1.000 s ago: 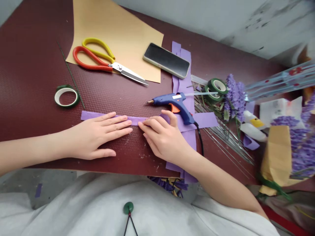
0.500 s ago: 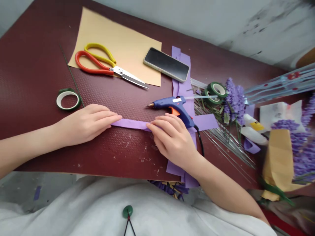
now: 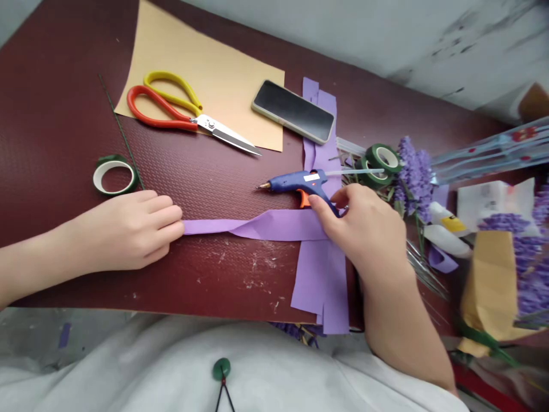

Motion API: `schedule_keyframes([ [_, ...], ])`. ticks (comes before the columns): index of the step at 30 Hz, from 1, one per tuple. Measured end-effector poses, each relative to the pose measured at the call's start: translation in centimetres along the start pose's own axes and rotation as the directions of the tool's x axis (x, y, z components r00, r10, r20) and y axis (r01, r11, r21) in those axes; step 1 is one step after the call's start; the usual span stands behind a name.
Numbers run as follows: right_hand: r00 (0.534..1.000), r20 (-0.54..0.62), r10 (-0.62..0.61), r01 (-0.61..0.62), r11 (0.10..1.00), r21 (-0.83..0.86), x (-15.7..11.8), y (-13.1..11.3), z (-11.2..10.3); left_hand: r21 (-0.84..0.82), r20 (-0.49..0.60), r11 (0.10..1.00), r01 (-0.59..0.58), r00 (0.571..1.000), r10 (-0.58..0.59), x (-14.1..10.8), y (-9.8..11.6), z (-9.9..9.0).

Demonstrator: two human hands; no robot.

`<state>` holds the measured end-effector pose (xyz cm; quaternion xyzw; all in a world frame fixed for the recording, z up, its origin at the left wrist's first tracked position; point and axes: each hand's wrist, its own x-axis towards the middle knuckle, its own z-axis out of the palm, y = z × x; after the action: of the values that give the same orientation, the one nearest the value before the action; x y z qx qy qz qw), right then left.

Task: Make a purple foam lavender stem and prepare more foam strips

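Note:
A purple paper strip lies across the table, narrow and folded at its left, wider and flat at its right. My left hand is closed on the strip's left end, its fingertips pressed together. My right hand is curled round the handle of the blue glue gun, its thumb beside the orange trigger and over the strip's right part. The gun lies on its side, nozzle pointing left, with a clear glue stick in its back. More purple strips lie beneath.
Scissors and a phone rest on tan paper. Green tape and a thin green wire are at the left. Purple flowers, two more tape rolls and a wrapped bouquet stand at the right.
My right hand has left the strip's folded part and moved right to the glue gun's handle. The strip's right part has opened out wide. My left hand has shifted slightly left and down.

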<state>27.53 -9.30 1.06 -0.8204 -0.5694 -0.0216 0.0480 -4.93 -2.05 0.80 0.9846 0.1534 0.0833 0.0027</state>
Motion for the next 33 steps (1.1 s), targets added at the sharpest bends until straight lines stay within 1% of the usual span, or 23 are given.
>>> schedule_keyframes([
  [2,0.991,0.119,0.059,-0.068,0.995,0.068,0.6,-0.1,0.1,0.093,0.041,0.992,-0.09,0.995,0.087,0.2,0.5,0.1],
  [4,0.982,0.177,0.059,-0.088,0.982,0.164,1.0,-0.1,0.4,0.142,0.017,0.985,-0.095,0.996,0.093,0.4,1.0,0.4],
  [6,0.978,0.199,0.06,-0.109,0.962,0.249,1.3,0.0,0.6,0.118,-0.008,0.99,-0.083,0.996,0.084,0.6,1.5,1.0],
  [8,0.976,0.207,0.072,-0.136,0.94,0.312,1.5,0.3,0.8,0.026,0.021,0.997,-0.079,0.997,0.078,0.8,1.7,1.6],
  [10,0.98,0.181,0.085,-0.149,0.914,0.376,1.4,0.6,0.7,-0.079,0.085,0.995,-0.067,0.994,0.074,0.8,1.7,2.1],
  [12,0.989,0.118,0.085,-0.132,0.871,0.473,1.1,0.8,0.4,-0.157,0.147,0.987,-0.041,0.987,0.064,0.9,1.5,2.3],
  [14,0.998,0.017,0.067,-0.065,0.825,0.562,0.5,0.8,-0.3,-0.204,0.18,0.979,-0.016,0.982,0.053,0.8,1.3,2.4],
  [16,0.995,-0.1,0.008,0.052,0.808,0.587,-0.4,0.7,-1.1,-0.227,0.177,0.974,-0.008,0.983,0.049,0.8,1.2,2.3],
  [18,0.974,-0.201,-0.101,0.196,0.819,0.54,-1.5,0.5,-1.8,-0.23,0.151,0.973,-0.016,0.987,0.052,0.8,1.2,2.2],
  [19,0.954,-0.249,-0.165,0.273,0.821,0.502,-2.1,0.3,-2.2,-0.222,0.127,0.975,-0.022,0.991,0.051,0.8,1.1,2.2],
  [20,0.93,-0.285,-0.23,0.343,0.821,0.456,-2.7,0.1,-2.4,-0.209,0.091,0.978,-0.028,0.995,0.048,0.8,1.0,2.1],
  [22,0.867,-0.341,-0.362,0.474,0.809,0.347,-3.5,-0.3,-2.6,-0.171,0.026,0.985,-0.031,0.999,0.036,0.8,0.9,1.8],
  [24,0.81,-0.351,-0.47,0.56,0.799,0.221,-4.0,-0.7,-2.4,-0.126,0.009,0.992,-0.011,1.0,0.012,0.8,0.7,1.4],
  [26,0.772,-0.347,-0.532,0.594,0.798,0.098,-4.1,-1.1,-1.8,-0.081,0.034,0.997,-0.001,0.999,0.003,0.8,0.5,1.0],
  [29,0.743,-0.369,-0.558,0.593,0.805,-0.024,-3.9,-1.7,-0.7,-0.016,0.037,1.0,-0.027,0.999,0.027,0.6,0.3,0.3],
  [31,0.729,-0.401,-0.554,0.59,0.806,-0.041,-3.9,-2.0,0.0,0.021,0.034,0.999,-0.046,0.998,0.046,0.5,0.3,-0.1],
  [33,0.729,-0.431,-0.532,0.582,0.813,-0.02,-4.0,-2.4,0.5,0.064,0.039,0.996,-0.058,0.998,0.056,0.3,0.3,-0.2],
])
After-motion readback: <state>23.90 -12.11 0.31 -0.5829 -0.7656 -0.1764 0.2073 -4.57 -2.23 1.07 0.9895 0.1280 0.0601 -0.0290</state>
